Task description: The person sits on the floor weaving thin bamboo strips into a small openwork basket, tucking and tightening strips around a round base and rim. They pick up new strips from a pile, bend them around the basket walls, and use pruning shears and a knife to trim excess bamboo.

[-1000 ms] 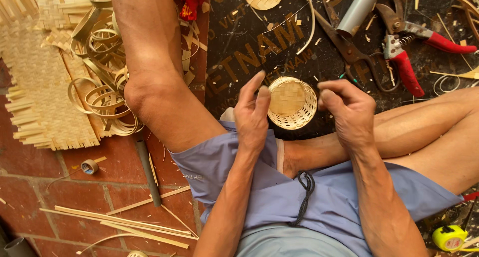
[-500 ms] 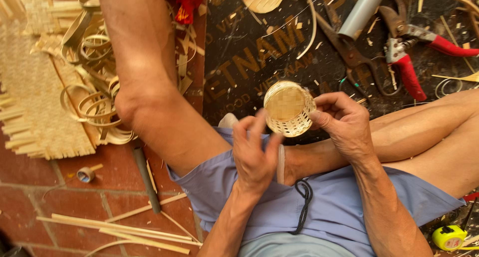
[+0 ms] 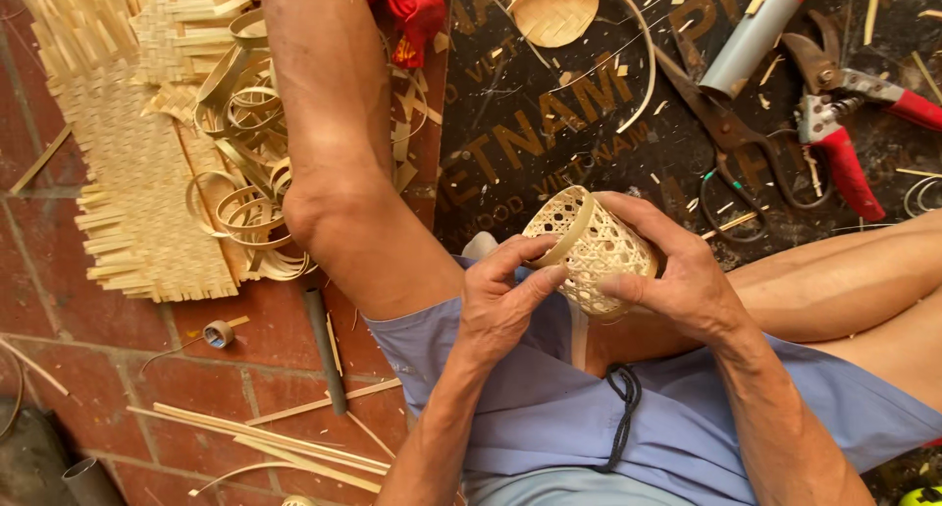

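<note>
Head view shows a dark board [image 3: 549, 143] on the brick floor [image 3: 128, 369], strewn with rusty scissors [image 3: 721, 138], red-handled pruners [image 3: 834, 123] and a grey tube [image 3: 751, 35], while a woven bamboo mat [image 3: 128, 192] and curled bamboo strips [image 3: 245, 172] lie beyond the bent knee. Over the lap, the left hand [image 3: 505, 305] pinches the rim and the right hand [image 3: 677, 280] wraps its grip around the side of a small, pale, open-weave basket [image 3: 589, 246], tilted sideways between them.
</note>
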